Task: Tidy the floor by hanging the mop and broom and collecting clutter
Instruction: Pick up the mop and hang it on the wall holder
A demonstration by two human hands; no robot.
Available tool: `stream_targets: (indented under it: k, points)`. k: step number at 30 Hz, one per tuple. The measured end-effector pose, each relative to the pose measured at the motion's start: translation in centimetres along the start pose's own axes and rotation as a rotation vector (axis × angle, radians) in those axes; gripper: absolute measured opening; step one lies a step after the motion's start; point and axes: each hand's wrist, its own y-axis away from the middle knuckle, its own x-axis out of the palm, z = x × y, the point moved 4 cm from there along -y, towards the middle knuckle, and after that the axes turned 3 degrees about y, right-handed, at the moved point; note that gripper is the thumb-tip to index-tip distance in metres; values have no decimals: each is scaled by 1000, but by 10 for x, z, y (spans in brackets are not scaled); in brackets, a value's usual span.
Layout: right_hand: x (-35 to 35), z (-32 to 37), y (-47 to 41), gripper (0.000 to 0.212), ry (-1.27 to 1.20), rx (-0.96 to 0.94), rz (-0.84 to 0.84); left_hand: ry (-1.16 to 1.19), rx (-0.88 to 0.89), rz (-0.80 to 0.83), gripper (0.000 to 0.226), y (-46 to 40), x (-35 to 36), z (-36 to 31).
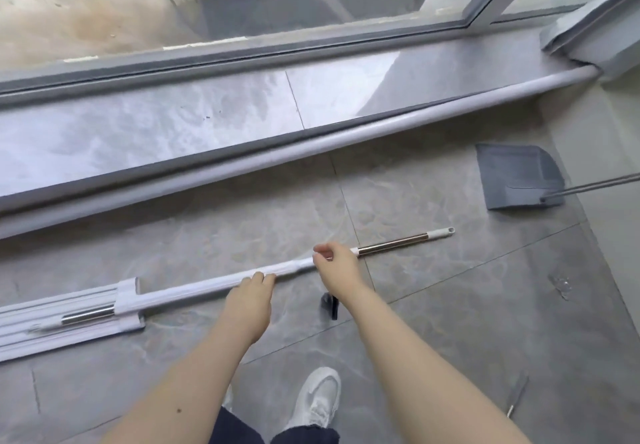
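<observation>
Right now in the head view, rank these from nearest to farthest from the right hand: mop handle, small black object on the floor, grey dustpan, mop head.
1. mop handle: directly under the right hand, fingers at it.
2. small black object: on the tile just below the wrist.
3. grey dustpan: up and to the right, near the sill.
4. mop head: far left on the floor.

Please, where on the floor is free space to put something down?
Bare tile lies between the mop handle and the sill, and right of the shoe. It is crowded near the hands: a dark item lies there, the broom far right.
</observation>
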Motion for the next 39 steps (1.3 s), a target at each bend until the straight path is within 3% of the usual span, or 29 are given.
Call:
stream_targets:
  k: [4,8,14,18,20,23,26,29,31,39]
  points:
    - [39,-44,-53,30,-173,149,61,46,-22,-35,54,-55,50,10]
    - [77,-84,-96,13,-248,285,132,0,-15,-90,64,-106,95,21]
    - [110,-108,-138,50,-332,393,192,-113,-26,-120,64,-147,131,34]
    - [122,-111,-144,56,-464,434,175,-178,-6,-142,46,-160,132,37]
    - [119,-108,-138,49,-494,441,136,-184,7,-128,42,-153,126,36]
    - [99,-97,-117,8,-467,461,49,-161,8,-122,38,-130,106,34]
    - [62,-71,-88,25,-448,481,15,-128,-3,-98,31,-101,73,24]
    - [22,-31,-52,10,-436,446,-81,-141,3,-93,32,-72,24,5]
    - [-5,-6,-30,25,-438,352,-202,-152,15,-107,32,-57,-6,-11]
    - [-170,89,71,39,-486,-97,-517,-45,104,-252,19,14,-142,-93]
